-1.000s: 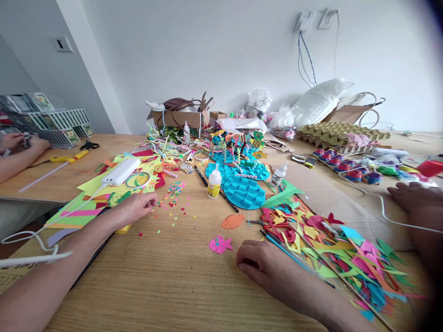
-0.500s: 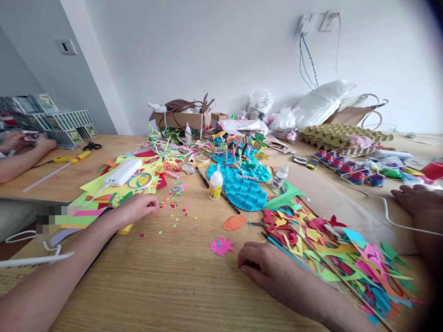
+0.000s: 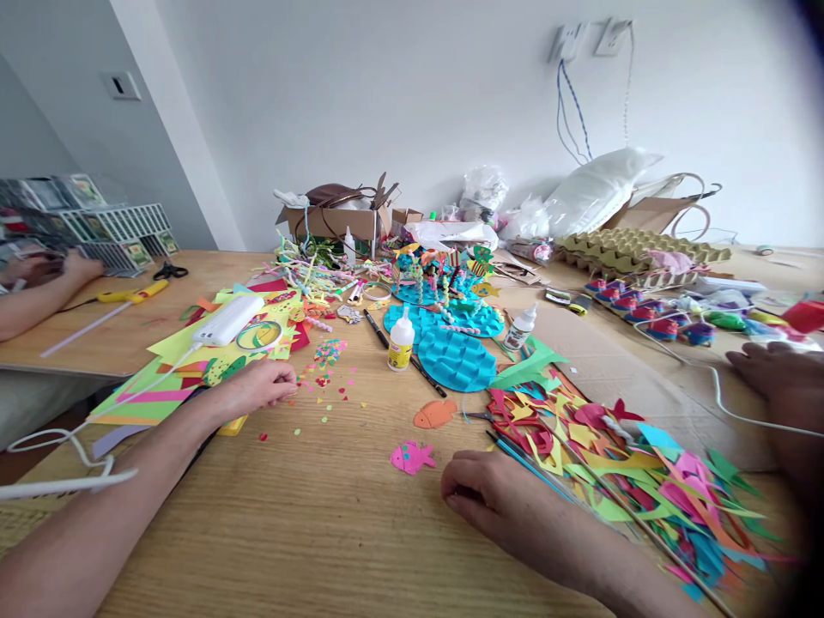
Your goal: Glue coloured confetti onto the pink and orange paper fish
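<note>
My left hand (image 3: 265, 384) rests on the table with its fingers curled closed, beside scattered paper confetti (image 3: 330, 354); nothing shows in it. My right hand (image 3: 475, 486) lies in a loose fist, likewise with nothing showing. Just to its left is a pink paper fish (image 3: 413, 457), and above that an orange paper fish (image 3: 434, 415). A glue bottle (image 3: 400, 345) with a yellow label stands upright near a blue scaled paper oval (image 3: 457, 359). Close to my right hand are scissors (image 3: 477, 416), largely covered by coloured paper scraps (image 3: 618, 455).
A white power bank (image 3: 229, 320) sits on coloured paper sheets (image 3: 132, 396), its cable trailing left. Another glue bottle (image 3: 520, 328) leans beyond the oval. Egg trays (image 3: 631, 253) lie at back right. Other people's hands appear at far left (image 3: 81, 264) and right (image 3: 769, 369).
The white cable on the left shows more fully now. Both my hands stay closed and practically still; the fish and bottles have not moved.
</note>
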Tool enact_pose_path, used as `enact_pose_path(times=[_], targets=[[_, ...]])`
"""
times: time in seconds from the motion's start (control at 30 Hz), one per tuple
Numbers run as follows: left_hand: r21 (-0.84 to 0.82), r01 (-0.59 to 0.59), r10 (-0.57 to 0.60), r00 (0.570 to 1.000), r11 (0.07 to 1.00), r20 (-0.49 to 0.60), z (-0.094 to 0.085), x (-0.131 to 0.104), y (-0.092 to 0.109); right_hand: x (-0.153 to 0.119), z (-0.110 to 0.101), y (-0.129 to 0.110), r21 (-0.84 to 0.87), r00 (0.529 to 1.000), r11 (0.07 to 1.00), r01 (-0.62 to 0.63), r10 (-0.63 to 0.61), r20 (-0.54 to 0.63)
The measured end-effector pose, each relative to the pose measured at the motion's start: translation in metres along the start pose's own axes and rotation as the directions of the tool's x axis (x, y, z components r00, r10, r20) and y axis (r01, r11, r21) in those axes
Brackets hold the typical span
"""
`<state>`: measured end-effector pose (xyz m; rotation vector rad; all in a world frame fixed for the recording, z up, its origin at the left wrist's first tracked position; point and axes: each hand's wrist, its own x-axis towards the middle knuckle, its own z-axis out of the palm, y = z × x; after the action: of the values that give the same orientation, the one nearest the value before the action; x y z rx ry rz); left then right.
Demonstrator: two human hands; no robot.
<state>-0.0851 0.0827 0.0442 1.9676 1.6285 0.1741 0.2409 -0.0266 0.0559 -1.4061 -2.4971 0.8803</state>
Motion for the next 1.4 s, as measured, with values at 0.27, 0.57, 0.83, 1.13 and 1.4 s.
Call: enact_pose_path(times=[0.27, 0.57, 0.83, 1.13, 1.4], targets=[[-0.117, 0.027, -0.027, 1.000, 0.993, 0.002, 0.004, 0.000, 0.004, -0.001, -0.001, -0.001, -0.012, 1.000, 1.000, 0.011, -0.010, 0.018], [-0.473, -0.045, 0.106, 0.989, 0.880, 0.103, 0.013, -0.020, 0.042, 0.016, -0.005, -0.011, 0.037, 0.996, 0.999, 0.034, -0.031, -0.081], [-0.610, -0.090, 0.156, 0.986, 0.787, 0.055, 0.033, -0.028, 0.067, 0.053, -0.002, -0.027, 0.187, 0.978, 0.981, 0.043, -0.003, -0.209], [-0.607, -0.132, 0.142, 0.989, 0.783, -0.031, 0.051, -0.029, 0.088, 0.077, 0.006, -0.034, 0.287, 0.959, 0.957, 0.046, 0.038, -0.279], [-0.615, -0.156, 0.182, 0.983, 0.773, -0.021, 0.066, -0.027, 0.087, 0.079, 0.016, -0.027, 0.297, 0.968, 0.955, -0.029, 0.101, -0.230]])
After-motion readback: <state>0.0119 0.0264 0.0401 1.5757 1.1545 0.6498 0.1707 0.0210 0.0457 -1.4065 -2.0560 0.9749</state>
